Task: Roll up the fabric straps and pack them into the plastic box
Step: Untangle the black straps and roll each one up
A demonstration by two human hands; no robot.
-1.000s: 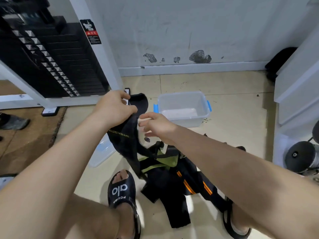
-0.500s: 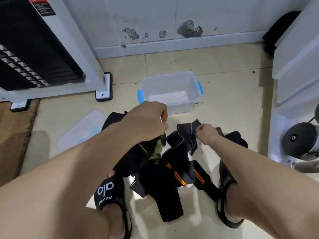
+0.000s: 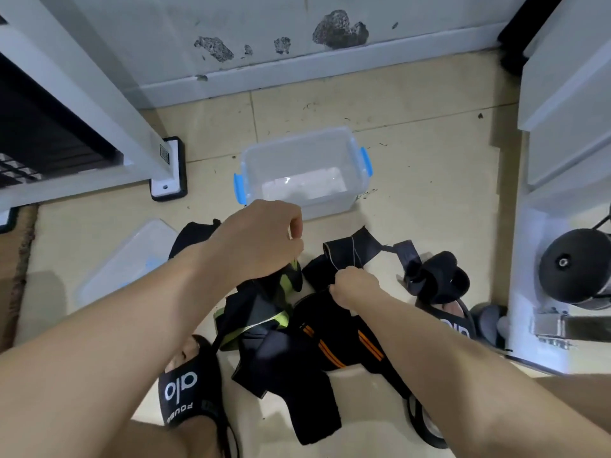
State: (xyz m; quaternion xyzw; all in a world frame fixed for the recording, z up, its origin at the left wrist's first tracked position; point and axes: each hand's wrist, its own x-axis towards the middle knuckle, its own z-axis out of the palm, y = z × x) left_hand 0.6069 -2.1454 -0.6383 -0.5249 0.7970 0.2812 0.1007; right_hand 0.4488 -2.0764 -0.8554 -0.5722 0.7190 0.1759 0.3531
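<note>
A heap of black fabric straps (image 3: 284,355) lies on the tiled floor between my feet, some with orange stripes, some with yellow-green trim. My left hand (image 3: 261,239) grips a black strap with yellow-green trim (image 3: 291,279) above the heap. My right hand (image 3: 352,287) pinches the end of another black strap (image 3: 347,251) lying on the floor. Just beyond both hands stands the clear plastic box (image 3: 297,160) with blue latches, open and holding no straps. A rolled black strap (image 3: 439,279) sits to the right of the heap.
The box's clear lid (image 3: 129,259) lies on the floor at the left. A white machine frame with a black foot (image 3: 168,170) stands at the back left. White machine parts and a black roller (image 3: 575,262) crowd the right. My feet wear black slides (image 3: 188,385).
The view has tilted down toward the floor. My left hand lowered its strap from mid-air to the heap. My right hand dropped to the floor and took hold of another strap's end.
</note>
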